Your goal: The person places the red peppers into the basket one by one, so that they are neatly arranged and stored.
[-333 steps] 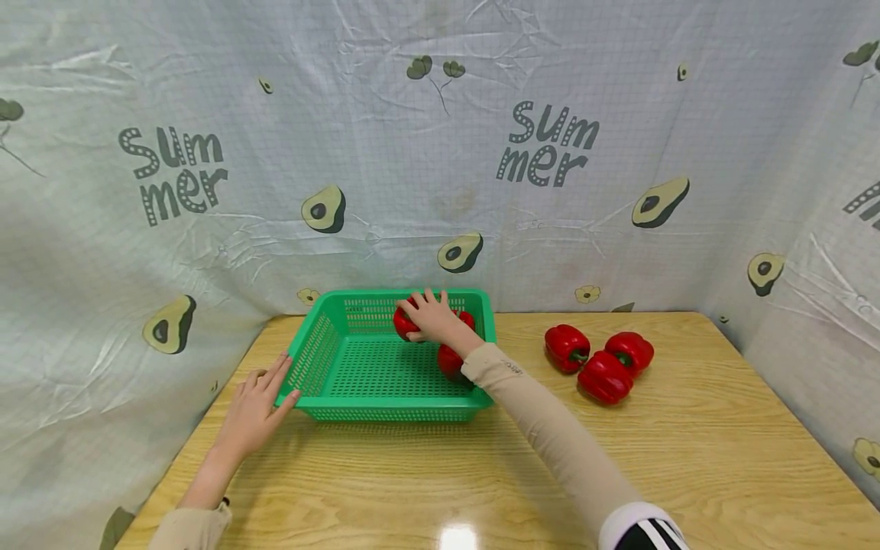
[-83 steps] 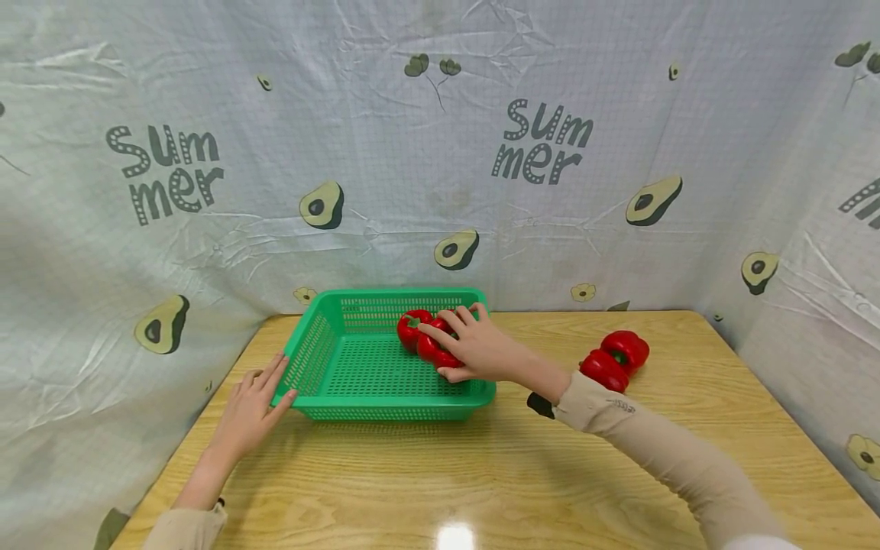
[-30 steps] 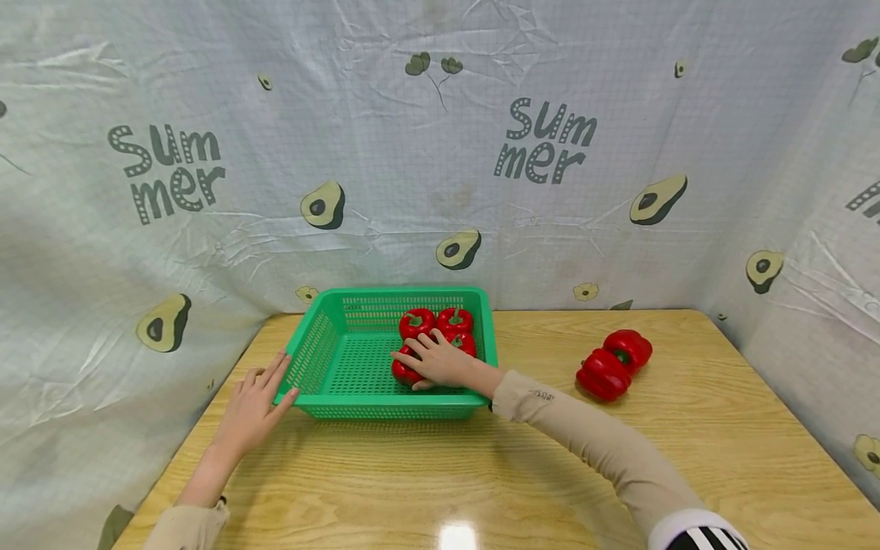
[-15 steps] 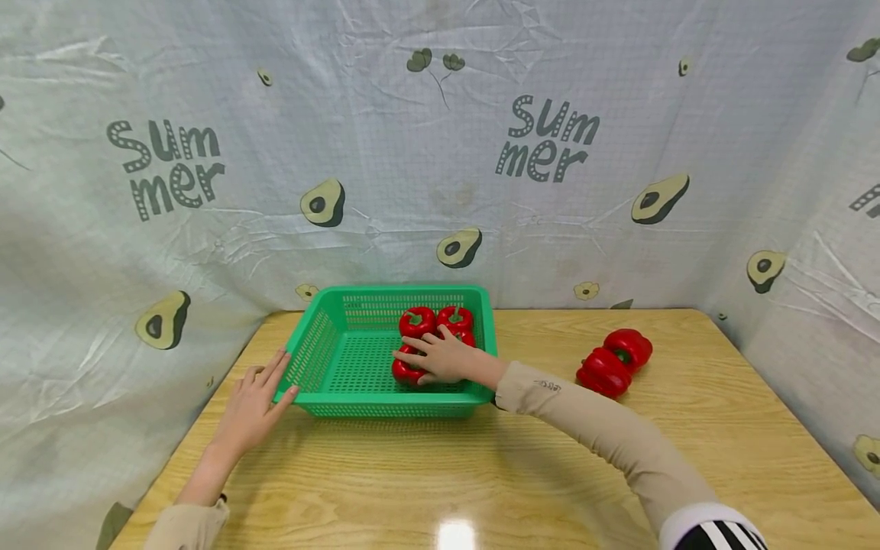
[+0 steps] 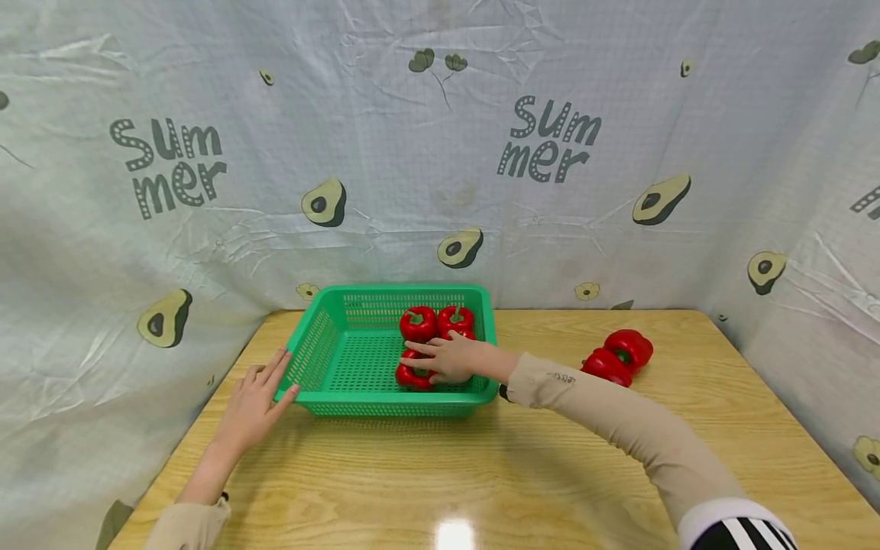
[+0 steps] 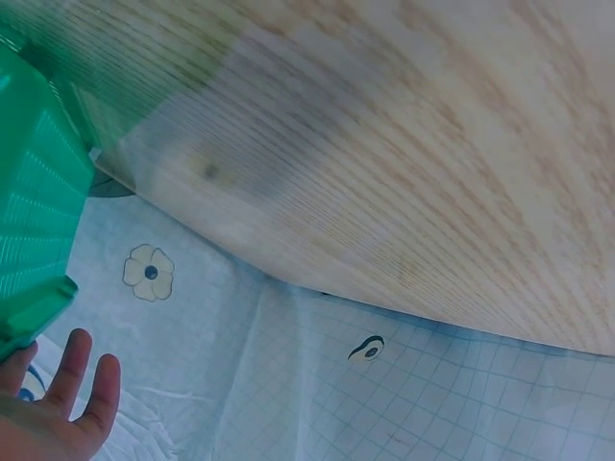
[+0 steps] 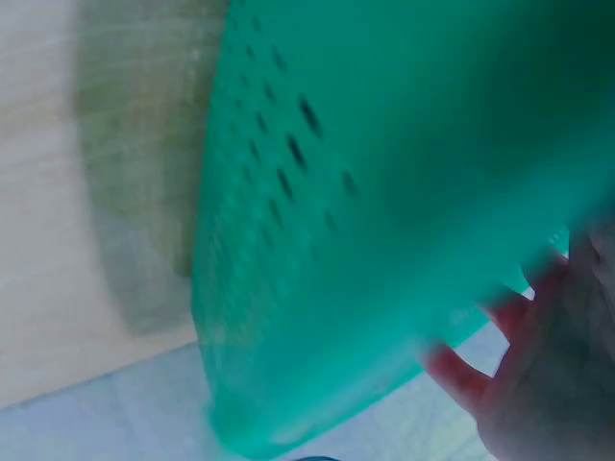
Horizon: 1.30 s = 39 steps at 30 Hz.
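My left hand rests with straight fingers on the left rim of a green plastic basket; its fingers show by the basket edge in the left wrist view. My right hand is inside the basket, fingers spread and extended over a red bell pepper at the front. Behind it stand two upright bell peppers, one at the middle and one at the right. Another lies partly hidden behind my right hand. In the right wrist view the basket wall hides the peppers.
Two more red bell peppers, a rear one and a front one, lie touching on the wooden table right of the basket; my right sleeve partly covers the front one. A printed cloth hangs behind and beside the table.
Over the earlier frames, one pepper left the table group and two more came to stand in the basket. In the last half second my right hand has slid slightly right off the front pepper.
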Available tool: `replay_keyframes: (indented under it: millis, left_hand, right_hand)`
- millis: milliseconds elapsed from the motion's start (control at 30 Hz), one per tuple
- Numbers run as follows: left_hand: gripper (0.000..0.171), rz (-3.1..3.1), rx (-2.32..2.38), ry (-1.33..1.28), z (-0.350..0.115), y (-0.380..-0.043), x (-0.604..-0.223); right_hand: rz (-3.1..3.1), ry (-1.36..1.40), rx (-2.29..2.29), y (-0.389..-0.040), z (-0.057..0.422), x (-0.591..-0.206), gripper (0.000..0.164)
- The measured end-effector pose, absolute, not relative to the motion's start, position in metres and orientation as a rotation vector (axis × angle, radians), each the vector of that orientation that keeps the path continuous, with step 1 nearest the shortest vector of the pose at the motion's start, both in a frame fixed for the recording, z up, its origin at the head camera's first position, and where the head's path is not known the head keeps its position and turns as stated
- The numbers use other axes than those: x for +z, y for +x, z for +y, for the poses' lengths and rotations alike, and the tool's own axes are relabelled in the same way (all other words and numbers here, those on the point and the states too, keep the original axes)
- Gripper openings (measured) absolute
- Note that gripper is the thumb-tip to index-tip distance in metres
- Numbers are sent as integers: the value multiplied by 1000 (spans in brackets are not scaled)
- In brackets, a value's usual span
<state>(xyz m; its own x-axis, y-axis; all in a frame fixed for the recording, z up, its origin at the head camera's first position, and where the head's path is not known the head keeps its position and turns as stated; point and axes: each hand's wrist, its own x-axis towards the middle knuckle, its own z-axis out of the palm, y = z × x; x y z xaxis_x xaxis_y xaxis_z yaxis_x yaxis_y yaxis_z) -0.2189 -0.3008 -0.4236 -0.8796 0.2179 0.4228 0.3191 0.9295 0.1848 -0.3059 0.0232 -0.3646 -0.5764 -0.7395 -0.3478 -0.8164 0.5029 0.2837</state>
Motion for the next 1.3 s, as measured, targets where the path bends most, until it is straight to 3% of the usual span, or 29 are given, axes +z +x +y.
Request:
replay_keyframes:
  millis: [433, 633, 833, 1300]
  left_hand:
    - [59, -2695, -361, -385, -303, -220, -425]
    - [59, -2698, -369, -382, -302, -220, -425]
    - [58, -2684, -366, -385, -302, -221, -425]
    - [58, -2689, -353, -378, -301, -221, -424]
  right_hand:
    - [2533, -1100, 648, -325, -8, -347, 68]
    - [2594, -1270, 721, -335, -17, -359, 80]
    - [2622, -1450, 808, -341, -22, -371, 75]
    - [2688, -1352, 942, -342, -20, -371, 77]
